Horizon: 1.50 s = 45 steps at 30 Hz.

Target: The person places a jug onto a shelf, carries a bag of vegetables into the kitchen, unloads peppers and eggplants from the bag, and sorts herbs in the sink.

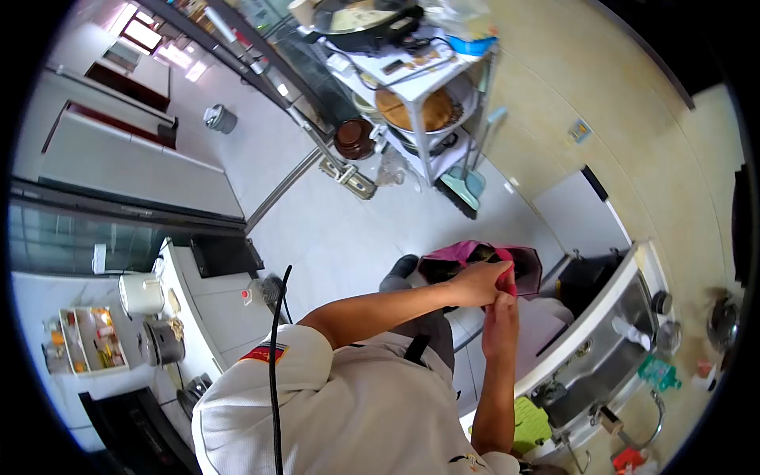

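Observation:
A pink and maroon bag [447, 258] hangs or stands low in front of me, its mouth partly open. Something dark with a light patch shows inside, too shaded to name. My left hand [477, 285] is closed on the bag's pink edge, fingers pinched together. Just below it, touching or nearly touching, my right hand [499, 323] also pinches the pink edge [507, 279], thumb and fingertips together. Parts of the fingers hide one another. My foot in a dark sock or shoe [404, 265] shows left of the bag.
To the right is a counter with a steel sink [609, 340], with a cabinet door [582, 207] standing open beside it. A green cutting board [530, 423] lies near the sink. Ahead stand a shelf rack [416, 95], a broom [457, 194] and a mop [348, 178].

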Available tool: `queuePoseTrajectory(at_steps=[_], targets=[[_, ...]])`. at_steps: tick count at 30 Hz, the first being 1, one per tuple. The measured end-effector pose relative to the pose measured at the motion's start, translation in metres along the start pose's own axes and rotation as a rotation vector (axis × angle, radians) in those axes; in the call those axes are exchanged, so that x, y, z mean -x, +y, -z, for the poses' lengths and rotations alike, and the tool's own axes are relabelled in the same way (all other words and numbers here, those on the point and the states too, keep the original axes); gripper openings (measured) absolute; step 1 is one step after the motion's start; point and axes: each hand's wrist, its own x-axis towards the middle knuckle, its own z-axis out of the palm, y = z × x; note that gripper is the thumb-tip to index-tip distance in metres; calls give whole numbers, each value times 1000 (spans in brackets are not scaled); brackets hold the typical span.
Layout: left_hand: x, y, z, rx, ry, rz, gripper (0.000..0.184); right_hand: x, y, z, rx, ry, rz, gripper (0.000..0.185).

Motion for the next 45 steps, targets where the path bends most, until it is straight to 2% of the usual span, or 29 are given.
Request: queuePoseTrajectory(at_steps=[3,4,7,8,10,11,13,15,21,22,23,26,28,29,30,32,34,37,38,40,41,45], targets=[[36,-30,46,20,81,61,67,-18,30,-40,-27,-21,-119,63],[44,-41,61,-22,109,68,73,-28,45,-52,-7,-1,-178,55],[62,-125,90,-71,351,-41,72,-54,85,-89,168,-26,-314,47],[73,-132,102,-146,342,-19,68,-68,127,-88,114,-68,-279,42],[96,-152,129,-257,290,-21,60,-87,149,-111,-155,-39,-463,33],[104,-164,138,-289,265,-31,57,-97,135,-140,-390,10,-678,29],[106,-211,151,-336,428,-57,54,-116,176,-168,-485,96,-604,26],[123,-213,176,-239,455,59,50,-124,212,-190,-527,142,-565,24],[150,-285,225,-228,648,-138,48,-149,262,-262,-482,148,-607,28],[155,-288,235,-219,649,-94,46,-155,268,-272,-474,142,-617,29],[161,-291,248,-205,654,-51,45,-161,275,-284,-467,100,-614,31],[169,-320,291,-256,753,-105,36,-189,280,-335,-503,-20,-684,36],[196,-306,321,-229,804,68,33,-203,286,-363,-528,-132,-736,35],[206,-302,341,-218,829,146,31,-218,291,-378,-477,-204,-742,33],[215,-313,356,-203,955,86,28,-229,300,-396,-439,-267,-739,31],[242,-317,393,-204,988,131,32,-246,301,-438,-283,-387,-784,26],[261,-318,427,-253,1082,169,30,-264,313,-466,-116,-372,-796,28],[297,-330,493,-160,1247,270,23,-281,319,-516,37,-404,-767,36],[300,-359,515,-243,1365,229,18,-287,319,-524,103,-425,-759,39],[326,-378,565,-127,1466,300,17,-306,341,-523,162,-462,-738,43],[337,-386,589,-68,1489,356,18,-319,359,-510,198,-425,-782,41],[353,-461,698,79,1601,283,20,-355,399,-514,263,-214,-893,38]])
